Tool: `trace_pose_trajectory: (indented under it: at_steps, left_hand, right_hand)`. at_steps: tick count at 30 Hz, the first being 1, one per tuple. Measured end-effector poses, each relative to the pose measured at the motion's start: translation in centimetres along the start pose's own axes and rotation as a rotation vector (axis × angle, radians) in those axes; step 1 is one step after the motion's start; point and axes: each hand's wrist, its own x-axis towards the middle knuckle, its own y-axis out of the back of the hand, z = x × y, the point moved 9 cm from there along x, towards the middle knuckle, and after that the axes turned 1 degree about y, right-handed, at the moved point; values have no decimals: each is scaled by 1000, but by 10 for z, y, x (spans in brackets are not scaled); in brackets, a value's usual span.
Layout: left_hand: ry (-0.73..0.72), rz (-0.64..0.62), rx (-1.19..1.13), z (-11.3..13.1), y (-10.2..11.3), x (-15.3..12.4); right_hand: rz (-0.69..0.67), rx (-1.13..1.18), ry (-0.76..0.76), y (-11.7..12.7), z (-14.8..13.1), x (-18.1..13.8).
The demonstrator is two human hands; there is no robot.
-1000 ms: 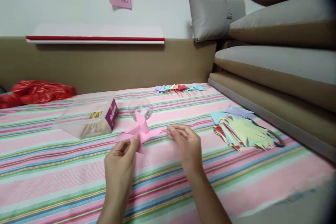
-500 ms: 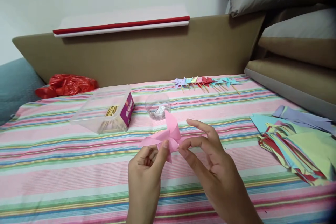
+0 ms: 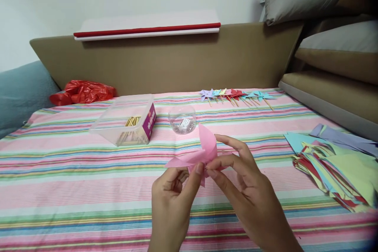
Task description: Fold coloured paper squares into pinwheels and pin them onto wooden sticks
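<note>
A pink paper pinwheel [image 3: 208, 143] is held up over the striped cloth, its pointed blades folded toward the middle. My left hand [image 3: 174, 197] is closed on its lower left side, thumb pressed on the front near the centre. My right hand [image 3: 246, 189] pinches a tiny shiny pin [image 3: 206, 168] between thumb and forefinger at the pinwheel's centre; the fingertips hide most of it. Behind them stands a clear round tub [image 3: 182, 120] with small silvery pieces and a white label inside.
A clear plastic box [image 3: 115, 120] with wooden sticks [image 3: 131, 124] stands to the left. Several finished pinwheels [image 3: 236, 94] on sticks lie at the back. Coloured paper sheets [image 3: 339, 165] are piled at right, near stacked cushions [image 3: 333, 86]. A red plastic bag [image 3: 85, 91] lies back left.
My right fingertips have moved in from the pinwheel's right side to its centre, close to my left thumb. The pinwheel is tilted a little differently. The view has shifted slightly.
</note>
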Motion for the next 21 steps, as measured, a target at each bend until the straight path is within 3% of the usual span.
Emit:
trace_pose_trajectory:
  at_steps: [10,21]
  left_hand:
    - [-106,33,-1,10,0,-2]
    - [-91,-6,-18,3,-1,-3]
  right_hand:
    - [-68,35,50,-1,1,1]
    - [-100,73,47,-2,-3,3]
